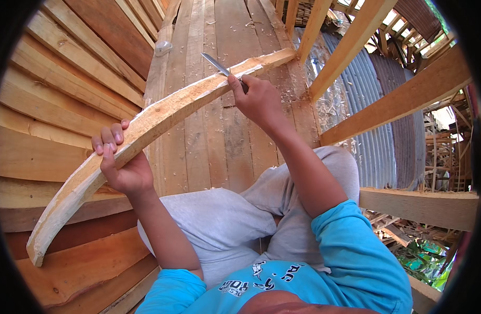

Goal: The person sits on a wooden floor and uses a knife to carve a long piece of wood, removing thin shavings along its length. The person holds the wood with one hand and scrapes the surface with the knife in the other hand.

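No packages or signs show here; the only lettering is white print on the person's blue shirt, low in the view.

The left hand reaches up from the lower left with its fingers closed around a long, pale, curved strip of wood. The strip runs from the lower left, near the plank wall, up to the right across the plank floor.

The right hand stretches forward with its arm almost straight, fingers closed on the handle of a knife. The blade lies against the strip's upper edge, pointing up and left.

The person sits on the floor with grey-trousered knees bent. Shavings are scattered over the floor. To the right stand bare timber beams, with corrugated metal sheet behind them.
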The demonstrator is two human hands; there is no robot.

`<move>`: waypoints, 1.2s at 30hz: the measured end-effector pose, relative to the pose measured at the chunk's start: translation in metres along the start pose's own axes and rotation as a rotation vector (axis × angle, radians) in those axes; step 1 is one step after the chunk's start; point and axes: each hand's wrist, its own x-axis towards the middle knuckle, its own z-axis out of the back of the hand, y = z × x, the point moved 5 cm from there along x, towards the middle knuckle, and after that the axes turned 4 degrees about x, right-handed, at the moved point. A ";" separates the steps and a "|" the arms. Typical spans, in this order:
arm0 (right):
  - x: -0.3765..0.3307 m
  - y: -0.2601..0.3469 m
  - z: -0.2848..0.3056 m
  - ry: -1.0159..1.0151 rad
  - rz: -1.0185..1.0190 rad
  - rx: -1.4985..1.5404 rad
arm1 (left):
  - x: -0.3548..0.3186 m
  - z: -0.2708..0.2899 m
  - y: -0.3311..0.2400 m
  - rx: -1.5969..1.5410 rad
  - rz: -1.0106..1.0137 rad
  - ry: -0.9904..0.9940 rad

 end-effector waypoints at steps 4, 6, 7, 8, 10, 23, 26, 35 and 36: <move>0.003 -0.001 0.003 0.093 -0.088 0.136 | 0.000 -0.001 0.000 0.006 0.006 0.003; 0.003 0.000 0.002 0.145 -0.111 0.198 | 0.000 0.000 0.000 0.005 0.005 0.007; 0.003 0.000 0.002 0.171 -0.122 0.229 | 0.000 0.001 0.000 0.003 0.002 0.012; 0.004 0.000 0.001 0.180 -0.131 0.239 | 0.000 0.001 -0.001 0.001 -0.001 0.016; 0.006 -0.001 0.000 0.197 -0.149 0.259 | 0.001 0.002 -0.001 -0.001 0.000 0.015; 0.002 -0.018 -0.016 0.529 -0.627 0.876 | 0.000 -0.001 -0.001 0.005 0.002 0.012; 0.001 -0.026 -0.014 0.560 -0.677 0.947 | 0.000 -0.001 0.000 0.008 -0.003 0.029; 0.017 -0.031 0.028 0.349 -0.401 0.802 | -0.001 0.002 0.000 0.014 0.009 0.037; 0.018 -0.030 0.037 0.348 -0.403 0.818 | -0.001 0.003 -0.002 0.018 0.007 0.030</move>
